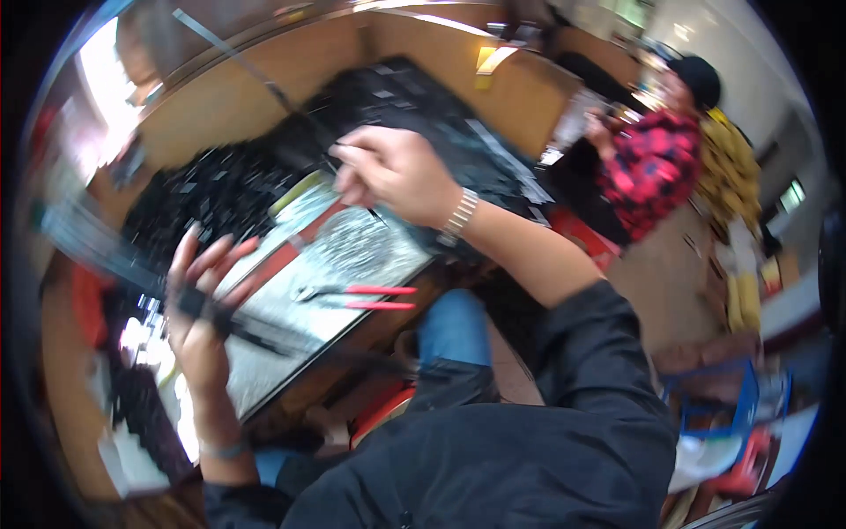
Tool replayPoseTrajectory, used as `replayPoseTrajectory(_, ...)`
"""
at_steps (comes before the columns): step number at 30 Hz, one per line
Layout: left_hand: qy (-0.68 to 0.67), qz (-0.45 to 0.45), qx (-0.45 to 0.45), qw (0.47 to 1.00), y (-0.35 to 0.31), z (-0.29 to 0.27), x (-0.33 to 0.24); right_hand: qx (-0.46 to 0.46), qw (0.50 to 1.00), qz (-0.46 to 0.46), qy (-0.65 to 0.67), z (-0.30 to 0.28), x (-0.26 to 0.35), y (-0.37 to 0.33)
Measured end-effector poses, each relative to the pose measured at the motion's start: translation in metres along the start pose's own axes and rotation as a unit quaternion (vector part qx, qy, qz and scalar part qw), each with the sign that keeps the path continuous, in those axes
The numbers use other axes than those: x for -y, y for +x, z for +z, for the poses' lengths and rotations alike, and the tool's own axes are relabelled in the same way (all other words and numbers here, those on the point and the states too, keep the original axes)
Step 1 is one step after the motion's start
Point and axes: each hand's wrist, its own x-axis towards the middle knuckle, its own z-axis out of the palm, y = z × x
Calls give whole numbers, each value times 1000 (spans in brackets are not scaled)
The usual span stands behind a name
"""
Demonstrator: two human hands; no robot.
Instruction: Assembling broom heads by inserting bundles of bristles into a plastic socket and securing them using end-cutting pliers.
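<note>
My left hand [203, 309] is wrapped round a blurred black strip [260, 333], whose clear, shiny end [92, 242] sticks out to the left. Raised over the back of the work surface, my right hand [397, 172] has thumb and fingers pinched together on a long thin strip [231, 55], grey at its far end and dark near the fingers. Between my hands, pliers with red handles [381, 289] lie on the pale work surface [295, 344]. Just beyond them is a heap of small silvery pieces [357, 242]. Motion blur hides finer detail.
Black strip-like pieces [211, 189] are heaped at the back against a wooden partition [211, 119]. A reddish bar [273, 264] lies across the work surface. At the right sits another person in a red checked shirt [652, 172]. A blue crate [714, 397] stands at the lower right.
</note>
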Motion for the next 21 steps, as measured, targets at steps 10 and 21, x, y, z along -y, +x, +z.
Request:
replayPoseTrajectory(10, -75, -6, 21, 997, 10, -3, 17, 138, 982, 119, 52, 63, 23, -75)
replayPoseTrajectory(21, -33, 13, 20, 999, 5, -16, 18, 299, 890, 265, 219, 66, 23, -103)
